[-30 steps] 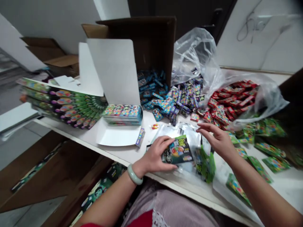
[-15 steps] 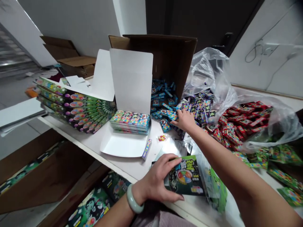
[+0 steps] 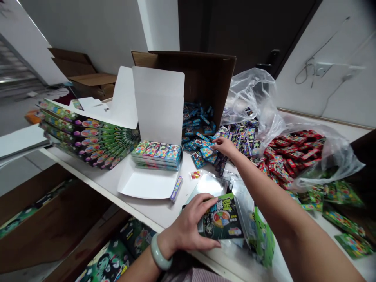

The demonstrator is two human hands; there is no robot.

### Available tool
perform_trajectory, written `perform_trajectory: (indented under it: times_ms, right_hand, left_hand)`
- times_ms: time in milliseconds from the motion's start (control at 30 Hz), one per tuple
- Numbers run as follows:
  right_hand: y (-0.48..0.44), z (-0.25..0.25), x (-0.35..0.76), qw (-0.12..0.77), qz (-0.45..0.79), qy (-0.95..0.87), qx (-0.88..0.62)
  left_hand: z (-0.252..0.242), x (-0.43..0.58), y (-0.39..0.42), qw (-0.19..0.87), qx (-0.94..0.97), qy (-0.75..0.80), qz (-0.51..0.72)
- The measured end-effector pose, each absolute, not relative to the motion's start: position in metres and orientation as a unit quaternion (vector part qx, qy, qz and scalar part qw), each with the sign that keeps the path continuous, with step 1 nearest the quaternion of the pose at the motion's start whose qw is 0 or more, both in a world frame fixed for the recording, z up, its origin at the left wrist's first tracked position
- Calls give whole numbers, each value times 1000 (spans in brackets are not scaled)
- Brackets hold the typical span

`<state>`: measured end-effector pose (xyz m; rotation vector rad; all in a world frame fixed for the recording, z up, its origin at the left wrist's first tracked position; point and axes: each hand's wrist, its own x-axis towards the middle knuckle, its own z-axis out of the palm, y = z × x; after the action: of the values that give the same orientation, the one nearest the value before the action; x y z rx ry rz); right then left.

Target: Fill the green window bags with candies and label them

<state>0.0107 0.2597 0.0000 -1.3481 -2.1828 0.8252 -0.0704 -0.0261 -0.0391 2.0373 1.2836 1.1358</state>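
My left hand (image 3: pixel 195 225), with a pale bangle at the wrist, grips a dark green printed packet (image 3: pixel 225 219) at the table's front edge. Farther back, my right hand (image 3: pixel 223 147) has its fingertips pinched at the edge of the pile of small blue boxes (image 3: pixel 205 150); what they hold, if anything, is too small to tell. Purple boxes (image 3: pixel 242 135) lie just beyond that hand. An open white carton (image 3: pixel 147 182) holds stacked colourful boxes (image 3: pixel 158 154). Beside it are one purple box (image 3: pixel 176 189) and a small clear bag of candies (image 3: pixel 195 174).
A large cardboard box (image 3: pixel 202 70) lies open at the back. Red boxes (image 3: pixel 296 152) spill from a clear plastic bag (image 3: pixel 337 156) on the right. Fanned printed cartons (image 3: pixel 91 137) stand on the left. Clear plastic sleeves (image 3: pixel 241 196) lie beneath my right forearm.
The view has shifted slightly. My right hand's fingers have closed together at the blue boxes. My left hand still grips the green packet.
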Motion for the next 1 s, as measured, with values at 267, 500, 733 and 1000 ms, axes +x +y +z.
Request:
perform_trajectory:
  times_ms: [267,500,733,1000]
  right_hand:
    - [188,-4,137,335,444,-668,-494]
    - [103,-44,228,212,353,-734,-540]
    - [126,-26,218,20,218,-918,-330]
    - [107,5,240,227,224,-875,-365]
  left_hand:
    - [-37,-81,-19,197,730,505,417]
    - [-38,-72,-5,147,727,532,408]
    - [-23,-68,1,196,757,532,324]
    - [-26,-53,0,183,794,491,308]
